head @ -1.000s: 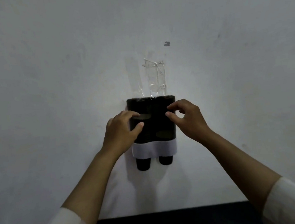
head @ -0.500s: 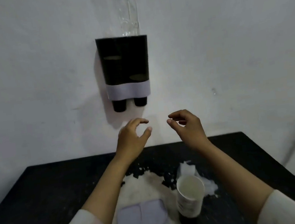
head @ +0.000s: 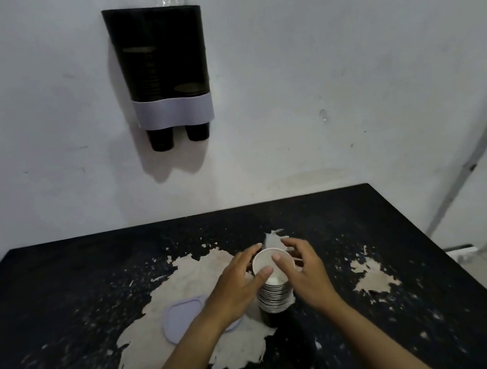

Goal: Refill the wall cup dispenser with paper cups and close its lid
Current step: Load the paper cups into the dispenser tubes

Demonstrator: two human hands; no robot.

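Black table [head: 66,295], both hands' grips half-open, touching cup stack [head: 274,290] rim

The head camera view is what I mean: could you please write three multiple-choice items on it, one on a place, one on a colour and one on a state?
1. Where does the lid lie?
A. on the table, left of the cup stack
B. on top of the dispenser
C. in the right hand

2. What colour is the band across the lower part of the dispenser?
A. red
B. pale lilac
C. green

3. What are the hands doing?
A. resting flat on the table
B. pressing on the dispenser
C. both closing around the top of the cup stack

Answers: 1 A, the lid lies flat on the table, partly under the left forearm. 2 B, the band matches the lid's pale lilac. 3 C, the left hand and the right hand curl around the topmost cup's rim.
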